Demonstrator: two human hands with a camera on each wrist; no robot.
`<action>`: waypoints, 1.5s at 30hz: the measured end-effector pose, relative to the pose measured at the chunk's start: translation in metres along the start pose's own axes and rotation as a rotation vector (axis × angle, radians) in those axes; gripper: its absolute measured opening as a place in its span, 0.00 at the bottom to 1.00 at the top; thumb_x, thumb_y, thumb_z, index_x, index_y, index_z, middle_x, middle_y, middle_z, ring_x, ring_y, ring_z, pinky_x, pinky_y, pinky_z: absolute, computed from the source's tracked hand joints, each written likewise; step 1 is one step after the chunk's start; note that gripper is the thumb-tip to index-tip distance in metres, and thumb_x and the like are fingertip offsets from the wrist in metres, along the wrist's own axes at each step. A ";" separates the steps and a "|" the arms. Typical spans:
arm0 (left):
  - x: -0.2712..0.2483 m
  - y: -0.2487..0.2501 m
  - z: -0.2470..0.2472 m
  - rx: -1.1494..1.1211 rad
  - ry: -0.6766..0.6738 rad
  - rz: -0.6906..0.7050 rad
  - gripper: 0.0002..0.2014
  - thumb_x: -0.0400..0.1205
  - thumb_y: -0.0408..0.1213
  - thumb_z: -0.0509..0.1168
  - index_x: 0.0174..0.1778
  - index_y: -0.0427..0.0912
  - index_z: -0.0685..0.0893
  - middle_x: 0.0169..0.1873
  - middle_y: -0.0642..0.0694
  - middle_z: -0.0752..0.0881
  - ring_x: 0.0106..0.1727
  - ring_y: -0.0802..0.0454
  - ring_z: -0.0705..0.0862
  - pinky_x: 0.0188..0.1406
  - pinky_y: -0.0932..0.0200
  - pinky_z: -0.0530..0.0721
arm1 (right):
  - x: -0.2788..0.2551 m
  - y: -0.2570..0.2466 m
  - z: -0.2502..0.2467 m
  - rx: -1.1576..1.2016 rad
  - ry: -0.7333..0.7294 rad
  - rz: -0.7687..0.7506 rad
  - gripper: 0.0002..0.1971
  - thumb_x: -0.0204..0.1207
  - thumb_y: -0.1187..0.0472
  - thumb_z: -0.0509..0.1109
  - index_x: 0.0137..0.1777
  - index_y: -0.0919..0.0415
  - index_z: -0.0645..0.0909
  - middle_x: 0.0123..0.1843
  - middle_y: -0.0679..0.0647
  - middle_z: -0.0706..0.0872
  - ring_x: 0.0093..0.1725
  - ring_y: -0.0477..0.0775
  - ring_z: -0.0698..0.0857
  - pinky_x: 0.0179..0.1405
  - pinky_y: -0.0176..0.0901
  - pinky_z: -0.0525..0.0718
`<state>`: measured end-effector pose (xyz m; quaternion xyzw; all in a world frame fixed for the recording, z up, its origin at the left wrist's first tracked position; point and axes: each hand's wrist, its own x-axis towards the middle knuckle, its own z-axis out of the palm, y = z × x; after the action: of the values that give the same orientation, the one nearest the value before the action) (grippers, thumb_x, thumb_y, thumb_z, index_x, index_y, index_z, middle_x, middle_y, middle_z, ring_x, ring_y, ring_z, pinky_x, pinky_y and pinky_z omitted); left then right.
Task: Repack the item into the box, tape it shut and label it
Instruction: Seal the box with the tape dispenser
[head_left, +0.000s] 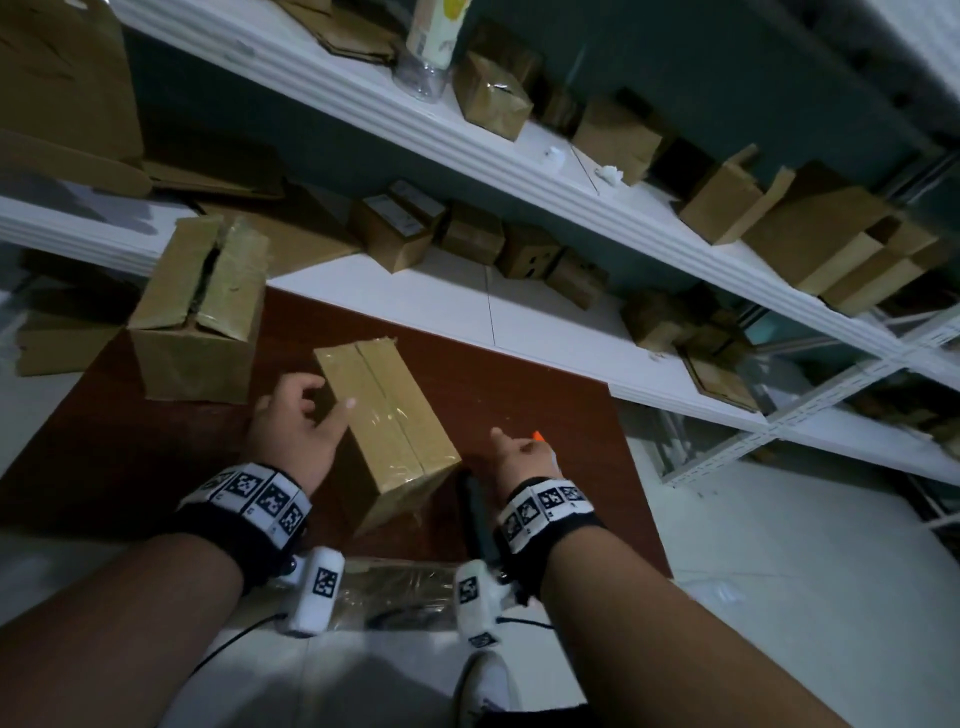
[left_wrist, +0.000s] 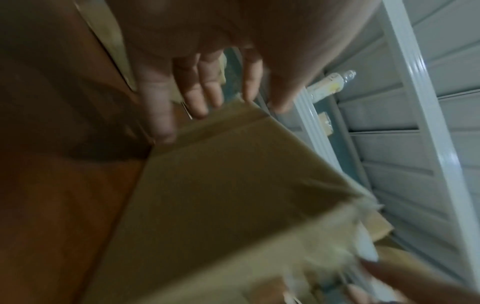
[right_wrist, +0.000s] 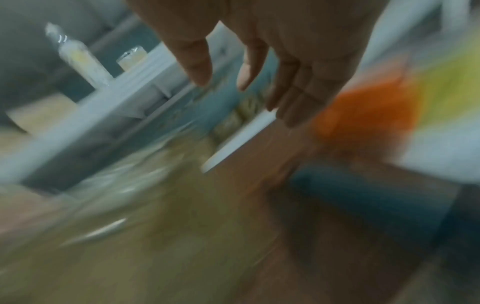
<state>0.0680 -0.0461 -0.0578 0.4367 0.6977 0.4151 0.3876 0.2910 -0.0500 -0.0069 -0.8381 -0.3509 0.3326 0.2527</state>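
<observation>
I am watching the box (head_left: 387, 421) lying taped shut in the middle of the desk (head_left: 545, 384), glossy tape running along its top seam. My left hand (head_left: 298, 421) is resting spread-fingered against its left side, gripping nothing. My right hand (head_left: 519, 452) is hovering loose over the desk's right part, beside something orange, blurred. I judge the box light, stiff, slick on the tape; I am favouring the bare cardboard sides.

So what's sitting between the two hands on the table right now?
In the head view, the taped box lies between the left hand and the right hand; the left fingers touch its side.
</observation>
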 end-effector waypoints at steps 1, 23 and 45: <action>-0.002 0.001 0.003 -0.028 -0.052 -0.021 0.31 0.75 0.53 0.76 0.72 0.51 0.75 0.65 0.43 0.81 0.56 0.45 0.84 0.51 0.49 0.83 | 0.009 0.007 -0.009 -0.024 0.060 0.003 0.19 0.78 0.45 0.73 0.57 0.60 0.80 0.53 0.58 0.86 0.49 0.59 0.83 0.53 0.42 0.78; 0.014 0.014 0.007 -0.156 0.070 0.234 0.15 0.80 0.40 0.72 0.64 0.49 0.84 0.61 0.50 0.86 0.63 0.54 0.84 0.63 0.52 0.82 | 0.073 0.053 -0.032 -0.414 0.149 -0.163 0.20 0.76 0.51 0.71 0.60 0.55 0.67 0.47 0.58 0.85 0.50 0.67 0.88 0.51 0.55 0.86; -0.049 0.038 -0.015 -0.486 -0.563 0.047 0.14 0.87 0.45 0.63 0.43 0.42 0.89 0.37 0.42 0.91 0.38 0.49 0.89 0.27 0.55 0.84 | -0.070 -0.005 -0.051 -0.189 -0.065 -0.915 0.16 0.67 0.38 0.80 0.47 0.44 0.83 0.40 0.41 0.89 0.39 0.40 0.87 0.37 0.42 0.88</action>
<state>0.0811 -0.0852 -0.0094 0.4448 0.4346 0.4411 0.6471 0.2895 -0.1096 0.0559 -0.6057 -0.7208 0.1795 0.2852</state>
